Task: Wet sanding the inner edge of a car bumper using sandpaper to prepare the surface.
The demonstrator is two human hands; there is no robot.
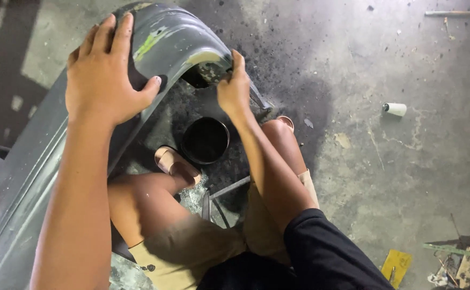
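A long grey car bumper (26, 177) with a curved end and patches of green and pale filler runs from the bottom left up to the top centre. My left hand (103, 72) lies flat on its outer face, fingers spread. My right hand (234, 88) is pressed against the inner edge of the curved end, fingers curled on something small that I cannot make out. Below the hands a black round bucket (205, 140) stands on the floor between my sandalled feet.
The concrete floor (385, 172) is stained dark around the bucket. A small white roll (395, 109) lies at the right. A yellow tool (396, 266) and scraps lie at the bottom right. A thin rod (457, 13) is at the top right.
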